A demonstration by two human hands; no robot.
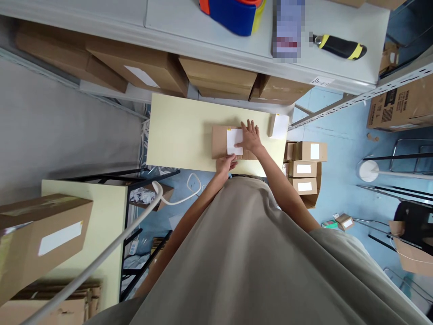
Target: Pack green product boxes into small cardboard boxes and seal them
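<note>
A small brown cardboard box point(219, 142) lies on the pale yellow table in front of me. On its top is a white label point(234, 141) with a small yellow mark at one corner. My right hand point(251, 137) rests open on the right part of the box, fingers spread, the thumb over the label's right edge. At the box's near edge is my left hand point(226, 164), its thumb by the label's lower edge and its fingers apart along the near side. The right hand and forearm hide part of the box.
A stack of white labels point(280, 126) sits at the table's point(179, 131) right end. Above, a grey shelf point(352, 67) carries a black-yellow utility knife point(341, 47) and a blue tape dispenser point(233, 18). Labelled boxes point(309, 169) stand right; a white curved stand point(111, 246) crosses the left.
</note>
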